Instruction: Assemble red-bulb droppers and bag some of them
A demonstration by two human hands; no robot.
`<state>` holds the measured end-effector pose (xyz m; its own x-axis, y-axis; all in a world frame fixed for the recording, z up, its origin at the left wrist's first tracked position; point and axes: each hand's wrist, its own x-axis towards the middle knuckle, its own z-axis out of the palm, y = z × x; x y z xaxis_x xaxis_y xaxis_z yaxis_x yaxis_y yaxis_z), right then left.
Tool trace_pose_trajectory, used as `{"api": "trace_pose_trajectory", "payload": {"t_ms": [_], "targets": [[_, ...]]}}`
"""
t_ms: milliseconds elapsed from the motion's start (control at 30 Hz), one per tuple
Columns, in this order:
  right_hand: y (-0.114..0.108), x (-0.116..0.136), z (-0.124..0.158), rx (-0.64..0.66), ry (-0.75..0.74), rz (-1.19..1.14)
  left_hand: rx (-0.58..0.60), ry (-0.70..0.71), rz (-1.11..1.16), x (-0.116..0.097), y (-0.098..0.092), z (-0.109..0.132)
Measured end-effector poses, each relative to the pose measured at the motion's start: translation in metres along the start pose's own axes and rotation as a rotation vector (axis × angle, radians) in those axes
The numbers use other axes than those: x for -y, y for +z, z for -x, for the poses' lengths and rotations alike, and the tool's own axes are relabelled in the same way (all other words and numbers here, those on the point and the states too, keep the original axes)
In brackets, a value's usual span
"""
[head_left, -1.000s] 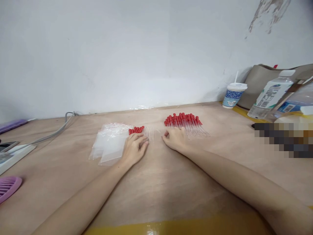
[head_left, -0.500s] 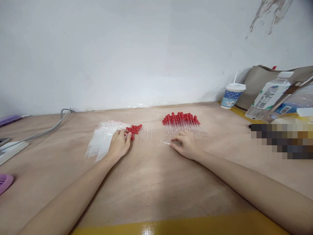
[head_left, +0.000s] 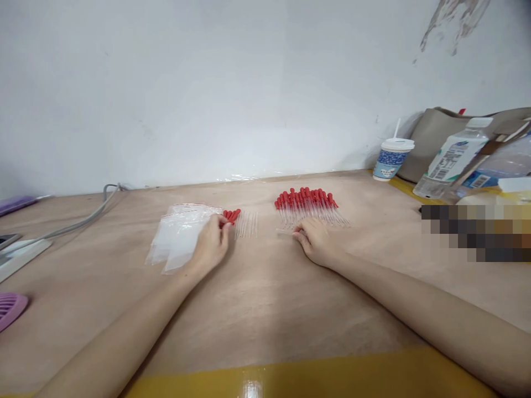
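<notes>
My left hand (head_left: 213, 240) is closed at the small pile of red rubber dropper bulbs (head_left: 231, 215), its fingertips pinched on a bulb they mostly cover. Several thin glass dropper tubes (head_left: 248, 224) lie side by side just right of that pile. Between thumb and fingers, my right hand (head_left: 315, 240) grips one clear glass tube (head_left: 284, 231) whose end points left. Behind the right hand lies a row of droppers with red bulbs (head_left: 307, 200), their glass stems toward me. Clear zip bags (head_left: 176, 237) lie beneath and left of my left hand.
A paper cup with a straw (head_left: 392, 160), a plastic bottle (head_left: 454, 157) and a grey-beige bag (head_left: 425, 138) stand at the back right. A grey cable (head_left: 93, 214) and a pink slotted object (head_left: 11, 309) are on the left. A wall rises behind the table (head_left: 249, 309).
My left hand has shifted slightly right and closed over the nearer bulbs, hiding more of them. My right hand has moved slightly away from me with the glass tube.
</notes>
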<state>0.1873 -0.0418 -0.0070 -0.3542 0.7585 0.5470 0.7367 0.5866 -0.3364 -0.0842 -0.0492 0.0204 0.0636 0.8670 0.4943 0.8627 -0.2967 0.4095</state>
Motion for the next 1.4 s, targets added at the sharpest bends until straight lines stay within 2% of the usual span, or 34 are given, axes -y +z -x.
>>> {"api": "trace_pose_trajectory", "payload": {"t_ms": [100, 200, 267, 400, 667, 900, 967, 1067, 1233, 1400], "targets": [[-0.003, 0.005, 0.004, -0.003, 0.018, -0.089, 0.127, 0.138, 0.239, -0.027, 0.013, 0.014], [-0.006, 0.009, 0.008, -0.007, -0.044, -0.122, 0.273, 0.24, 0.289, -0.045, 0.022, 0.022], [-0.006, 0.01, 0.009, -0.012, -0.121, -0.12, 0.301, 0.269, 0.28, -0.048, 0.022, 0.023], [-0.005, 0.012, 0.009, 0.006, -0.21, -0.102, 0.298, 0.232, 0.289, -0.047, 0.018, 0.019], [-0.002, 0.01, 0.009, 0.01, -0.283, -0.176, 0.314, 0.217, 0.351, -0.052, 0.014, 0.02], [-0.006, 0.005, 0.006, 0.164, -0.255, -0.25, 0.343, 0.379, 0.376, -0.041, 0.021, 0.023], [-0.007, 0.005, 0.005, 0.171, -0.257, -0.236, 0.351, 0.398, 0.369, -0.04, 0.022, 0.024], [-0.008, 0.008, 0.004, 0.117, -0.291, -0.142, 0.334, 0.407, 0.331, -0.04, 0.023, 0.025], [-0.004, 0.014, 0.009, -0.078, -0.377, 0.084, 0.242, 0.417, 0.244, -0.042, 0.022, 0.026], [-0.001, 0.02, 0.011, -0.115, -0.363, 0.084, 0.206, 0.442, 0.213, -0.042, 0.023, 0.027]]}}
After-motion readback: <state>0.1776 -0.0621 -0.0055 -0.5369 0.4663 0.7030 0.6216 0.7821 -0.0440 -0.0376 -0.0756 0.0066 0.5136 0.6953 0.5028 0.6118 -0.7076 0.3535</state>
